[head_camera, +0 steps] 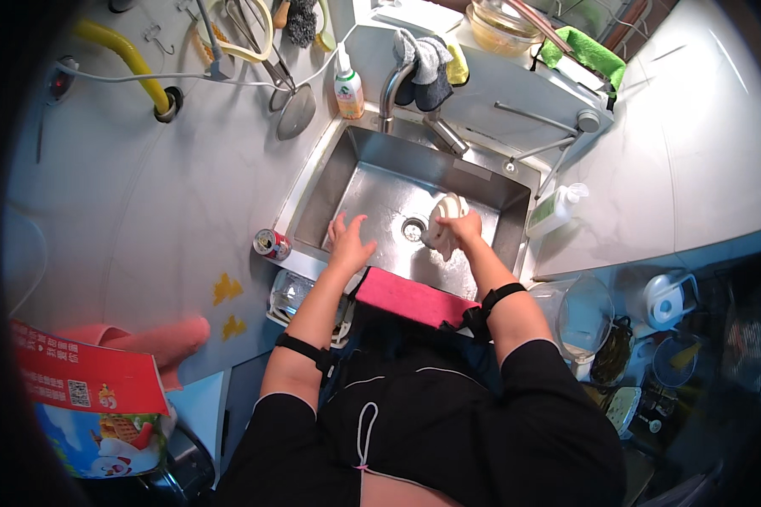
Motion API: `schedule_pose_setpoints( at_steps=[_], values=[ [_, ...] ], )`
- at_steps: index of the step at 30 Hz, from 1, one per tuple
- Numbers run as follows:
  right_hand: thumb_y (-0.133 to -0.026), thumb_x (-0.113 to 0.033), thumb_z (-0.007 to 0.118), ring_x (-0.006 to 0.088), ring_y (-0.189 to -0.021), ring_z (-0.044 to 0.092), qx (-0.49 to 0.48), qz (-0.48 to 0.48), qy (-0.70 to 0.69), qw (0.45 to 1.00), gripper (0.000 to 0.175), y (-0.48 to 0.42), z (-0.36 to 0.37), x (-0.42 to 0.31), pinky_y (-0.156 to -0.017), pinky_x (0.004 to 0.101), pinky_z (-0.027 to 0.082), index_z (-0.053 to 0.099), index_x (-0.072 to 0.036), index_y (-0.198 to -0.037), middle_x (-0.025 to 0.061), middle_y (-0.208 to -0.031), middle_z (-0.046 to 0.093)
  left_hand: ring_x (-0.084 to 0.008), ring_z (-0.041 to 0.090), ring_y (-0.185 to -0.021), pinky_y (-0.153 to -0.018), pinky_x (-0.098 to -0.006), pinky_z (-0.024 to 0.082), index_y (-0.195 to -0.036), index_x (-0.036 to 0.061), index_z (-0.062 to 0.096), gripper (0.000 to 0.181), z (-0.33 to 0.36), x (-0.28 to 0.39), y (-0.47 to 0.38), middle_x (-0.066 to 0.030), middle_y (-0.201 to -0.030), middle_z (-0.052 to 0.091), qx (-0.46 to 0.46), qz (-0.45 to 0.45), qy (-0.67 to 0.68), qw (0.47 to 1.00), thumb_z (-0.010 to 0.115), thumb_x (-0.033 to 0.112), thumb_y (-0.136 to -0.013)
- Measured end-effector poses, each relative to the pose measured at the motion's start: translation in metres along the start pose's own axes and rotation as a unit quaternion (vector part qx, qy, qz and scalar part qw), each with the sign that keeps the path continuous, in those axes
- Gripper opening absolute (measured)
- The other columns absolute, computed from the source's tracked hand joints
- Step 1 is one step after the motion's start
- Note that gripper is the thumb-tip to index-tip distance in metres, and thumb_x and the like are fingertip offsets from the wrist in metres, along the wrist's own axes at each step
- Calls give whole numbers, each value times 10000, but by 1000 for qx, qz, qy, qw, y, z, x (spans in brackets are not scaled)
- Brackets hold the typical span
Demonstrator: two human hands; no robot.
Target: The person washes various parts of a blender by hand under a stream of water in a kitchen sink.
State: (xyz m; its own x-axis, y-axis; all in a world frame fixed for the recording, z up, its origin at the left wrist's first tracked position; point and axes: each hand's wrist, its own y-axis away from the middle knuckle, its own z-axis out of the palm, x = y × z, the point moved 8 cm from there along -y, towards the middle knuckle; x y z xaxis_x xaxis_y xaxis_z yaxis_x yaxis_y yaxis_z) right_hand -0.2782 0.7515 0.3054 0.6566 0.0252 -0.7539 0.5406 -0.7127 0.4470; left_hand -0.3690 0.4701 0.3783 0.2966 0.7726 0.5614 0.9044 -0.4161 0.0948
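Observation:
My right hand (463, 227) grips a wet, bunched cloth (445, 218), whitish with stripes, above the right half of the stainless steel sink (380, 190). Its lower end hangs in a loose flap near the drain (413, 229). Over the sink's left side, my left hand (350, 244) is held with its fingers apart and nothing in it. Wet patches and suds show on the sink floor below the cloth. A bent metal faucet (390, 95) rises behind the basin, with grey cloths or gloves (422, 60) draped over it.
A drink can (272, 244) stands at the sink's left front corner. A spray bottle (349, 89) is at the back left, a pump bottle (555, 209) at the right. A pink cloth (415, 296) covers the front edge. Strainers (297, 113) hang on the left wall.

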Motion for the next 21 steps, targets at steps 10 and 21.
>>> schedule_pose_setpoints(
  at_steps=[10, 21],
  values=[
    [-696, -177, 746, 235, -813, 633, -307, 75, -541, 779, 405, 18, 1, -71, -718, 351, 518, 568, 15, -1005, 127, -937, 644, -381, 316, -1231, -1005, -429, 312, -1168, 178, 520, 536, -40, 14, -17, -199, -1339, 318, 12, 82, 94, 992, 723, 202, -674],
    [-599, -166, 813, 198, -816, 599, -165, -124, -327, 922, 517, 43, -44, -121, -650, 357, 508, 567, -5, -1025, 90, -933, 615, -336, 399, -1189, -995, -389, 338, -1124, 123, 534, 488, -37, 26, -10, -188, -1274, 403, -9, 139, 78, 987, 717, 169, -674]
  ],
)
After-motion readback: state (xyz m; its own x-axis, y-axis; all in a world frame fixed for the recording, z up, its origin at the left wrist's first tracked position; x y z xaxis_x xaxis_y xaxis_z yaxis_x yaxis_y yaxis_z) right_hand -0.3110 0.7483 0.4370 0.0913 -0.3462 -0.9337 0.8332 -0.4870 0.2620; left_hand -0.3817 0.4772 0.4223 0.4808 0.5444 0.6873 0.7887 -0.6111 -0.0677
